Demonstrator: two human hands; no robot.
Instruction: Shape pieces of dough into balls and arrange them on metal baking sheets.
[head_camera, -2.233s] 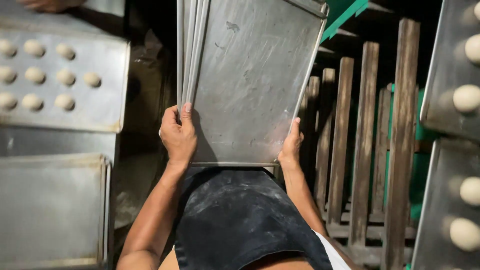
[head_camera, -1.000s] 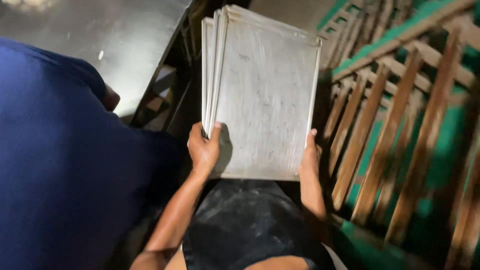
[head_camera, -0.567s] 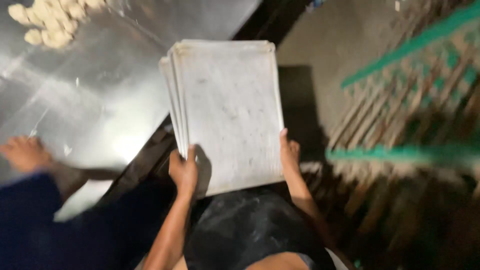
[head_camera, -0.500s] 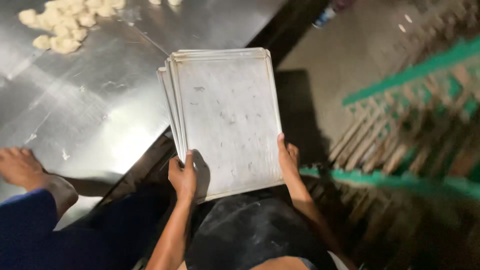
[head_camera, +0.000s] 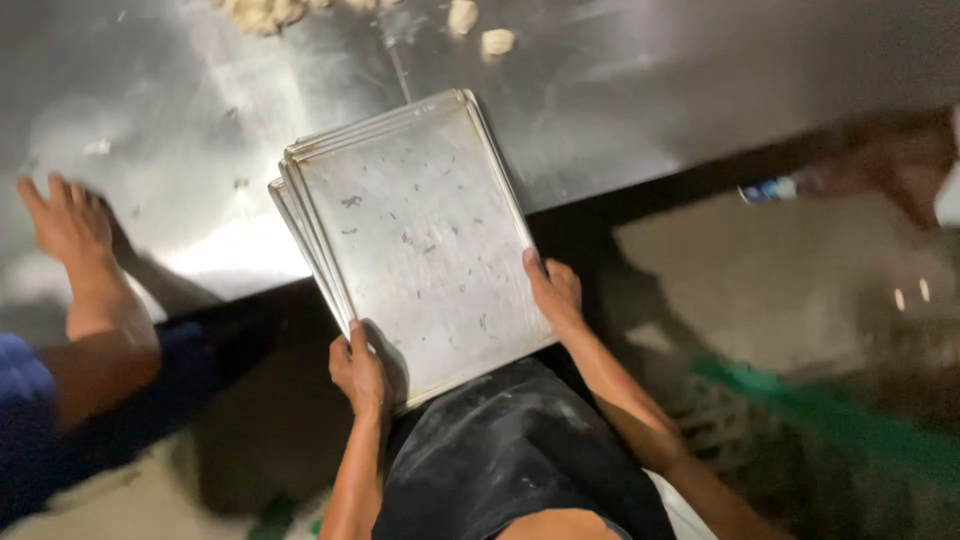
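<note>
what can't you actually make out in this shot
Head view only:
- How many trays in the stack of metal trays: only the top one shows whole; the rest are edges.
- Fingertips of the left hand and right hand: tucked under the stack.
- Lumps of dough on the steel table: cut off by the top edge.
- Right side, near the green bar: motion blur.
- Co-worker's hand: the body runs off the left edge.

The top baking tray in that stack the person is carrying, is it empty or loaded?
Empty. The top tray shows only bare, scuffed metal with small dark marks; the dough pieces lie apart on the steel table.
</note>
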